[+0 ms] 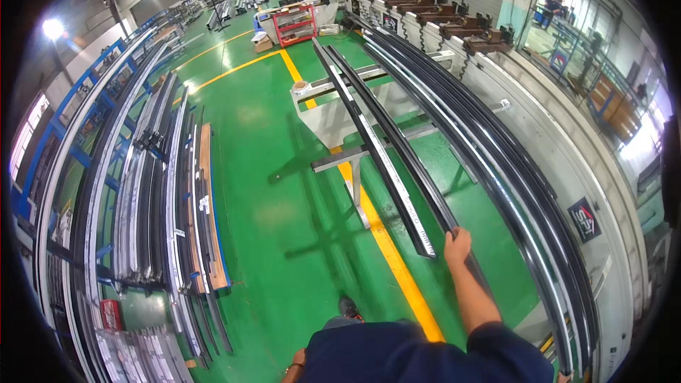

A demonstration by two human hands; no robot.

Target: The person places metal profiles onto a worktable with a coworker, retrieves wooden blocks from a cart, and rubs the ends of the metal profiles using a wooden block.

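My right hand (pixel 458 247) is closed round a long dark metal profile (pixel 406 152), which slants from the far middle down past my forearm on the right. Beside it on the left lies a second dark profile (pixel 386 170) with a whitish, printed film strip; its near end stops short of my right hand. The two lie apart, crossing a grey metal stand (pixel 355 158). My left hand (pixel 297 362) is low by my left side, a band at its wrist; its fingers are mostly hidden by my dark blue shirt.
A bundle of long dark profiles (pixel 496 163) runs along a large pale machine (pixel 567 149) on the right. A skin-coloured patch, perhaps a hand, shows at the bottom right edge. Blue racks (pixel 53 124) hold many profiles on the left. A red shelf cart (pixel 295 25) stands far off.
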